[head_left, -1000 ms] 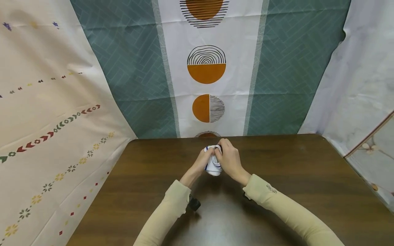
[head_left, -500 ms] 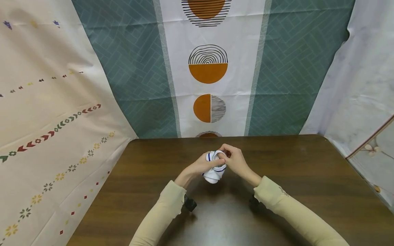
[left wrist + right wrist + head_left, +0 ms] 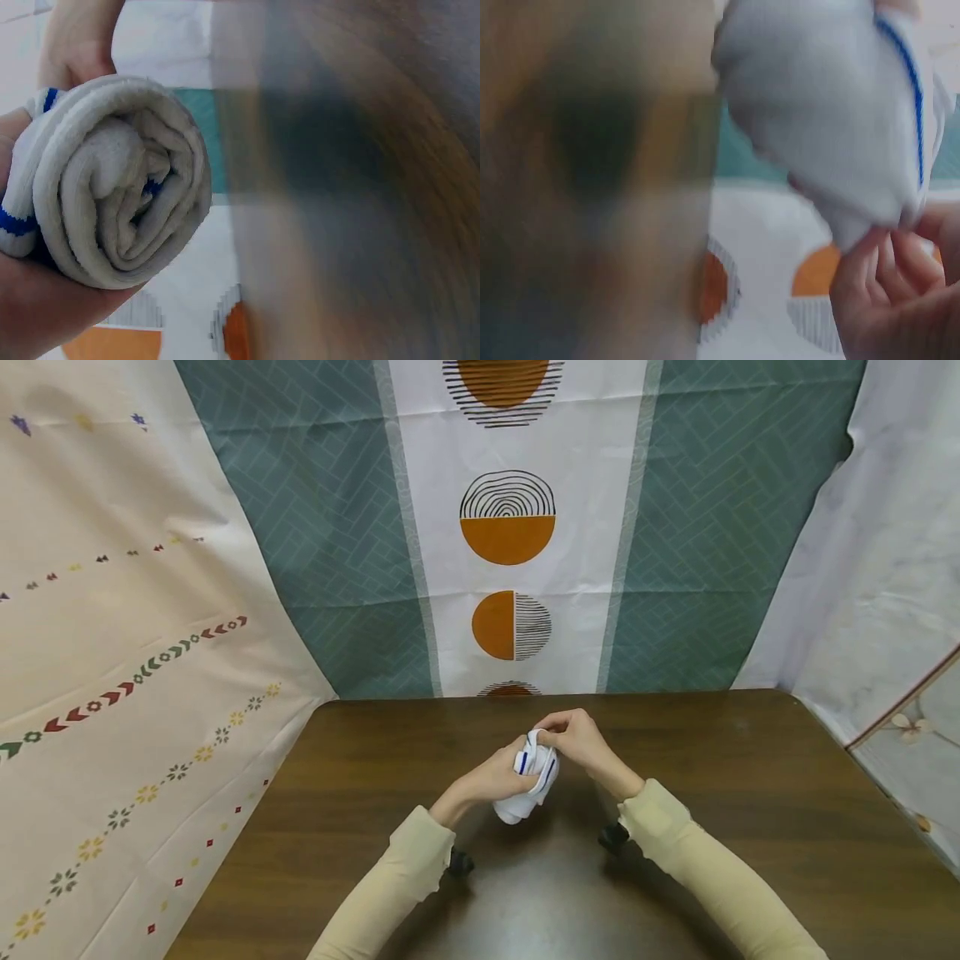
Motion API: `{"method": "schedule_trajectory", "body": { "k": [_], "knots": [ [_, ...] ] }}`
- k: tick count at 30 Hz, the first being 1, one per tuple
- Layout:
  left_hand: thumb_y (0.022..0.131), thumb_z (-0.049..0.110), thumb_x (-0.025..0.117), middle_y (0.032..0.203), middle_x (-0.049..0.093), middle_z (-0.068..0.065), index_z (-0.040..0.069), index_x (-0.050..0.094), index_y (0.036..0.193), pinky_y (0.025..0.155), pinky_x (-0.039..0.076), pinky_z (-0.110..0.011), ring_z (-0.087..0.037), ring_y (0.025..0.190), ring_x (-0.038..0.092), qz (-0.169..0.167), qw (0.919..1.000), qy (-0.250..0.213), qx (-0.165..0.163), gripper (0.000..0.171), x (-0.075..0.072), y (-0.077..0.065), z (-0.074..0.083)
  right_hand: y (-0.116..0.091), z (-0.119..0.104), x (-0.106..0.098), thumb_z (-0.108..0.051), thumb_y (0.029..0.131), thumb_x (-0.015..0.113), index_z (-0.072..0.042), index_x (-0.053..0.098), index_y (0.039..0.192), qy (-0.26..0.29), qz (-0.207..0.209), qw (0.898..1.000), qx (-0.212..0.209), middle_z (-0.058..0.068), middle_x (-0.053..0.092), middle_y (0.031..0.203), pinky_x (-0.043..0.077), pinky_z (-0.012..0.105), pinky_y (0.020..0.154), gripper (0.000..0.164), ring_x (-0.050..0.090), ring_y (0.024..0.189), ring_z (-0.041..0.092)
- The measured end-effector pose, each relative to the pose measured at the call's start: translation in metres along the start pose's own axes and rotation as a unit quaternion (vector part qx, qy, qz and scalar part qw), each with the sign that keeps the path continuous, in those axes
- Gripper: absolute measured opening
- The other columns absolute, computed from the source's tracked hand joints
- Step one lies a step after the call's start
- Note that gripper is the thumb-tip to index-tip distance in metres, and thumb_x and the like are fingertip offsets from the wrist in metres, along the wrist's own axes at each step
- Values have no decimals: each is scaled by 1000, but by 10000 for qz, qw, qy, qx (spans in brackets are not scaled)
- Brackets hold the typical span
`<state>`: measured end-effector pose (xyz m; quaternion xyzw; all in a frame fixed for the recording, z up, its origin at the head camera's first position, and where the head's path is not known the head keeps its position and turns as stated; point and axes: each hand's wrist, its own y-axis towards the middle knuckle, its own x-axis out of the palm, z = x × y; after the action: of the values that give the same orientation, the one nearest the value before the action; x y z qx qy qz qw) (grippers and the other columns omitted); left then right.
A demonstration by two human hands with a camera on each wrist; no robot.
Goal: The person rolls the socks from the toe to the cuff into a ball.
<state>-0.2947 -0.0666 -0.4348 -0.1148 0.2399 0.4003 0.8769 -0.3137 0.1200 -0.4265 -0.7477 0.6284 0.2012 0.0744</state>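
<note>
A tight roll of white socks [image 3: 512, 811] with blue stripes is held between both hands above the table in the head view. My left hand [image 3: 491, 778] grips the roll from its left side, the thumb lying across the front. My right hand [image 3: 583, 745] pinches the striped cuff at the upper right end. In the left wrist view the spiral end of the socks [image 3: 120, 180] faces the camera, with a bit of blue inside the coil. From the right wrist, fingertips [image 3: 870, 244] pinch the lower edge of the cloth, beside a blue stripe.
A dark brown wooden table [image 3: 360, 852] lies beneath the hands, shiny toward the front. Behind it hangs a green and white cloth [image 3: 570, 552] with orange circles. A cream patterned cloth [image 3: 97, 635] hangs at the left, a pale one [image 3: 885, 610] at the right.
The sock roll has come slightly nearer the body and tilted, its lower end now pointing down-left. The left thumb has moved across its front; the right hand has shifted right, pulling the cuff.
</note>
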Motion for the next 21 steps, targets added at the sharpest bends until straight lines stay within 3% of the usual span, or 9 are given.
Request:
{"method": "schedule_trajectory", "body": {
  "k": [3, 5, 7, 9, 11, 13, 15, 17, 21],
  "knots": [
    [88, 13, 63, 136, 50, -13, 20, 6, 155, 88, 49, -35, -18, 101, 56, 96, 9996, -59, 254, 88, -4, -4, 6, 7, -2, -9, -7, 83, 69, 2, 71, 89, 617, -611, 9958, 299, 0, 68, 76, 51, 29, 65, 11, 57, 68, 11],
    [90, 12, 62, 149, 40, -8, 28, -2, 155, 93, 46, -34, -17, 107, 54, 147, 9986, 48, 512, 94, -7, -7, 12, 10, -6, -16, -6, 85, 65, -4, 70, 87, 1304, -1272, 9803, 760, -4, 66, 73, 51, 26, 64, 6, 58, 65, 9],
    [90, 9, 62, 151, 36, -7, 28, 5, 156, 95, 44, -33, -19, 111, 50, 150, 9961, -3, 873, 89, -10, -7, 17, 14, -8, -22, -6, 88, 59, -8, 68, 85, 2014, -1911, 9524, 1261, -5, 66, 71, 51, 22, 61, 10, 59, 63, 6],
    [92, 8, 61, 149, 36, -9, 22, 24, 150, 93, 45, -33, -21, 112, 49, 124, 9929, -142, 1172, 70, -12, -5, 20, 17, -11, -26, -7, 91, 55, -12, 65, 86, 2753, -2398, 9121, 1863, -5, 66, 72, 50, 17, 57, 13, 61, 60, 4],
    [92, 8, 61, 133, 46, -13, 15, 37, 135, 86, 48, -31, -21, 108, 49, 128, 9908, -443, 1269, 50, -12, -4, 22, 19, -12, -28, -8, 92, 54, -11, 64, 89, 3266, -2665, 8780, 2265, -3, 66, 74, 50, 15, 55, 11, 62, 61, 4],
    [92, 10, 62, 120, 47, -13, 11, 39, 122, 77, 50, -30, -20, 102, 52, 158, 9896, -840, 1160, 38, -11, -2, 20, 19, -12, -27, -9, 94, 52, -11, 62, 93, 3538, -2808, 8599, 2378, -2, 65, 80, 51, 16, 58, 10, 63, 66, 5],
    [92, 12, 61, 114, 49, -9, 11, 39, 116, 71, 52, -28, -17, 95, 56, 206, 9862, -1335, 960, 32, -11, -2, 18, 18, -10, -26, -9, 96, 48, -13, 60, 95, 3500, -2876, 8671, 2072, -2, 62, 84, 51, 17, 60, 13, 61, 69, 6],
    [94, 12, 57, 106, 52, -5, 13, 41, 113, 65, 53, -27, -13, 86, 60, 197, 9765, -2011, 750, 25, -10, -2, 16, 16, -9, -24, -9, 98, 45, -17, 60, 95, 3215, -2804, 8937, 1391, -3, 60, 89, 52, 20, 65, 18, 60, 76, 7],
    [98, 16, 46, 91, 59, 3, 15, 46, 108, 61, 53, -24, -8, 72, 63, 151, 9422, -3330, 340, 11, -8, -4, 18, 10, -10, -28, -16, 101, 47, -19, 64, 101, 2469, -2413, 9381, -277, -5, 60, 103, 51, 23, 76, 17, 57, 93, 8]
  ]
}}
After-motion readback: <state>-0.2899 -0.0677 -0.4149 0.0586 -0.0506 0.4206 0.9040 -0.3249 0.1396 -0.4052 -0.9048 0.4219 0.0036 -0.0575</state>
